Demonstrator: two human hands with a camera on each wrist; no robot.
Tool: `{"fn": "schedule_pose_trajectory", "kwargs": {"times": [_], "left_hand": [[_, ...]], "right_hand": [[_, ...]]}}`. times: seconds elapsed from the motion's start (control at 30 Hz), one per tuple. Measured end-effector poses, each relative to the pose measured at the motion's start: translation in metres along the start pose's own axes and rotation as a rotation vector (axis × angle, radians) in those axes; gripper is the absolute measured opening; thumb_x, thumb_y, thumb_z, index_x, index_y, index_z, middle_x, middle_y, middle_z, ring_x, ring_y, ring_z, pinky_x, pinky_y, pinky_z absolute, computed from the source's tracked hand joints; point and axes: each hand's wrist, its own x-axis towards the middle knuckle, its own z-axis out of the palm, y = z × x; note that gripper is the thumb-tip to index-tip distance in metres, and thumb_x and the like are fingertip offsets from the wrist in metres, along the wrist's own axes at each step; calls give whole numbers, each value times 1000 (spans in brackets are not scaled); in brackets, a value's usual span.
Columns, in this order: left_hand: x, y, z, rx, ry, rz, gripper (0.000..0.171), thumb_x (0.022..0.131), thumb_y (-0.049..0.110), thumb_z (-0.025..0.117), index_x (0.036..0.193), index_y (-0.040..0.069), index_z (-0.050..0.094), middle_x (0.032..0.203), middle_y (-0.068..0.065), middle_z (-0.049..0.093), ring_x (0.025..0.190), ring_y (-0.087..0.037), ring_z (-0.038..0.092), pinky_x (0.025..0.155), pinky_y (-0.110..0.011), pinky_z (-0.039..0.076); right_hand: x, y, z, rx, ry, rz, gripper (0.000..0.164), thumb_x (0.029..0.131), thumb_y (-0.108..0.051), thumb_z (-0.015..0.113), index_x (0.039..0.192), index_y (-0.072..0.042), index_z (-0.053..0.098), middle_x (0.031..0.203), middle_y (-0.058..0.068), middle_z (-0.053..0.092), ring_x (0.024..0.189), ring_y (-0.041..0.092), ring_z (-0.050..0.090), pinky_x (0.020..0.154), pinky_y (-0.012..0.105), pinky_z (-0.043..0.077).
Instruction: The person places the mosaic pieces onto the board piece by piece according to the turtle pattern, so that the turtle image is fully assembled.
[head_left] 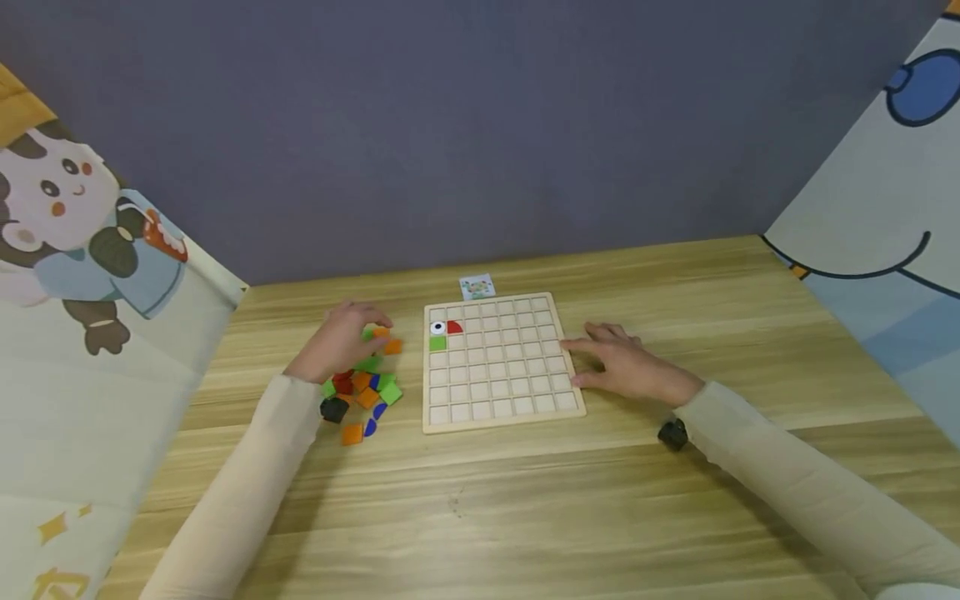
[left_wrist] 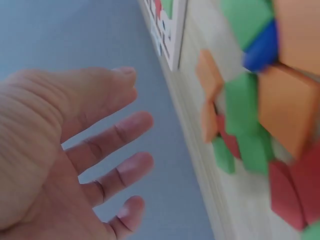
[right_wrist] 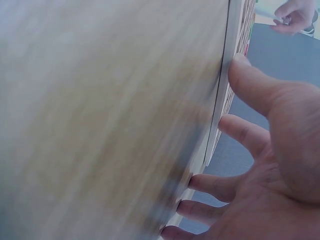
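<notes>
My left hand hovers over a loose pile of coloured tiles, its fingers spread and holding nothing in the left wrist view. Orange tiles, green tiles, red tiles and blue pieces make up the pile. Right of it lies a wooden grid board. In its upper left cells sit a white eye tile, a red quarter-round tile and a green square. My right hand rests its thumb and forefinger on the board's right edge, fingers apart.
A small picture card lies just behind the board. The wooden table meets a dark wall at the back, with cartoon-printed panels at the sides. A black wrist device is by the right cuff.
</notes>
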Motion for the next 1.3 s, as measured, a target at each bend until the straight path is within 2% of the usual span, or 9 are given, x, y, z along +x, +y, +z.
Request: {"fn": "schedule_pose_trajectory", "kwargs": {"times": [0.07, 0.2, 0.33, 0.53, 0.7, 0.87, 1.1, 1.3], "left_hand": [[-9, -2, -1, 10, 4, -14, 28, 88, 17, 68, 115, 8, 67, 126, -12, 57, 128, -42, 32, 103, -64, 8], [-24, -5, -1, 42, 15, -29, 34, 88, 21, 69, 118, 8, 66, 126, -14, 56, 125, -45, 34, 101, -64, 13], [-38, -8, -1, 42, 26, -48, 41, 88, 23, 69, 124, 8, 61, 131, -17, 52, 127, -47, 30, 96, -67, 17], [-54, -14, 1, 50, 52, -50, 47, 86, 23, 71, 128, 7, 58, 128, -14, 53, 122, -43, 36, 91, -63, 24], [-60, -16, 7, 76, 74, -20, 49, 84, 25, 73, 127, 8, 59, 128, -13, 54, 112, -38, 41, 81, -55, 30], [-63, -17, 14, 78, 69, -12, 50, 82, 29, 75, 127, 10, 60, 126, -12, 55, 106, -34, 42, 71, -45, 28], [-66, -19, 23, 80, 52, -22, 48, 82, 36, 74, 121, 10, 64, 119, -9, 57, 100, -30, 42, 71, -42, 26], [-66, -19, 26, 86, 40, -32, 45, 82, 33, 74, 119, 10, 65, 117, -8, 57, 100, -29, 41, 71, -41, 25]], "right_hand": [[0, 0, 0, -1, -3, -4, 64, 89, -44, 63, 144, -22, 41, 151, 27, 15, 136, 47, 9, 93, 74, 9], [1, 2, 1, -20, -5, -5, 64, 89, -45, 62, 144, -22, 41, 151, 27, 15, 135, 48, 9, 93, 74, 10], [1, 3, 2, -26, -1, 0, 65, 88, -45, 63, 144, -22, 42, 151, 27, 16, 135, 49, 9, 93, 75, 10], [0, 3, 2, -19, -2, 2, 65, 88, -46, 63, 144, -22, 42, 151, 27, 16, 135, 48, 10, 93, 75, 10], [-1, 1, 1, -10, 7, -7, 63, 88, -42, 65, 143, -19, 43, 150, 28, 17, 135, 49, 11, 92, 76, 10], [-1, 0, 1, -8, 4, -22, 63, 88, -40, 65, 143, -18, 44, 149, 29, 17, 134, 50, 11, 91, 76, 10], [0, 2, 2, -10, 7, -25, 63, 89, -40, 64, 143, -17, 43, 149, 29, 17, 134, 50, 11, 92, 76, 11], [-1, 2, 0, -18, 16, -34, 63, 89, -39, 65, 143, -16, 43, 149, 30, 18, 134, 50, 12, 91, 76, 11]]}}
